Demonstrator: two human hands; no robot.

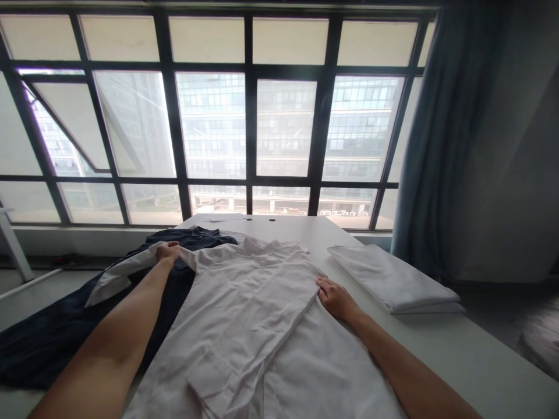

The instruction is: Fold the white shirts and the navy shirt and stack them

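Below the dark-framed window (250,128), a white surface (463,349) carried a white cotton shirt (262,314) spread flat. The left hand (168,252) gripped the shirt's outstretched sleeve in closed fingers; the right hand (335,298) lay on the shirt's side edge, fingers open and flat.

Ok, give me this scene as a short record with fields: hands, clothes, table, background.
left hand: shut on a sleeve of the white shirt
right hand: open, flat on the shirt's front
shirt: spread on the white table, one sleeve folded across it
dark blue garment: left of the shirt, partly under it
folded white cloth: on the table, right of the shirt, apart
background: window, curtain
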